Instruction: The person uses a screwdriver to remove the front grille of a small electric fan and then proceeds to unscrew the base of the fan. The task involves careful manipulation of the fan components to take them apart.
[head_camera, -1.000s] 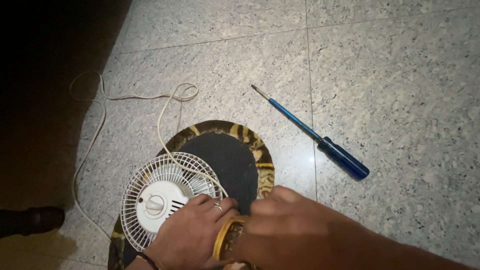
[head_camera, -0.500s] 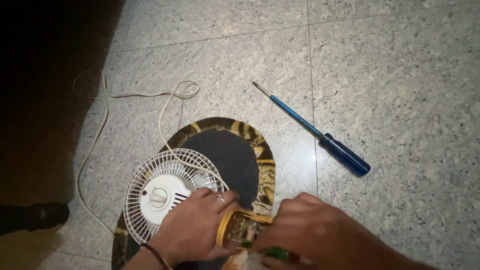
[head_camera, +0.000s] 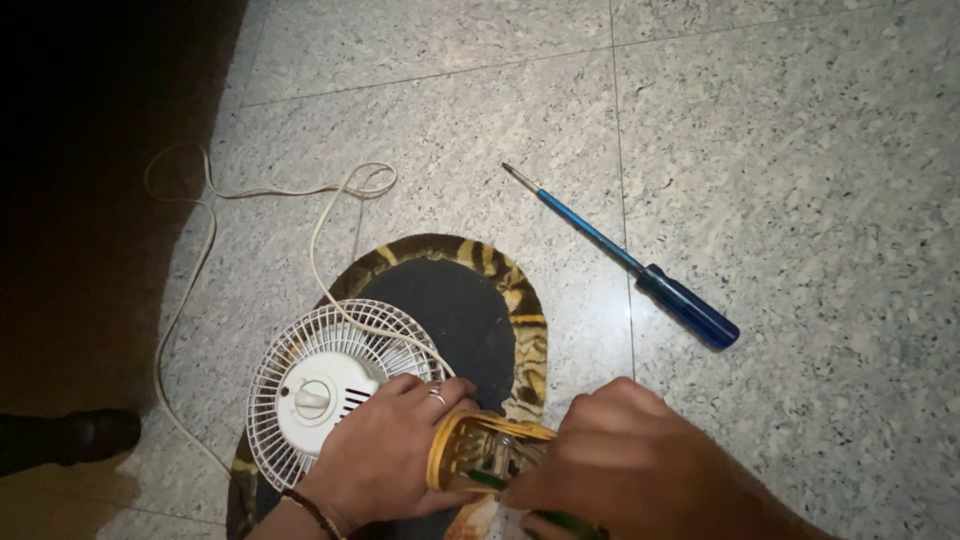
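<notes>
A small white table fan (head_camera: 325, 395) lies grille-up on a dark oval mat (head_camera: 455, 310) with a striped yellow border. My left hand (head_camera: 385, 455) rests on the fan's grille and grips a round yellow-rimmed part (head_camera: 480, 450) at its right side. My right hand (head_camera: 640, 465) is closed at the same yellow part and holds something green near the frame's bottom edge; I cannot tell what it is. A ring sits on one left finger and a bracelet on the wrist.
A blue-handled screwdriver (head_camera: 640, 270) lies on the speckled stone floor, up and to the right of the mat. The fan's white cord (head_camera: 200, 250) loops off to the left. A dark shoe (head_camera: 70, 435) sits at the left edge, beside a shadowed area.
My right hand has drawn back to the right, uncovering the yellow-rimmed part and its inside. My left hand stays on the fan.
</notes>
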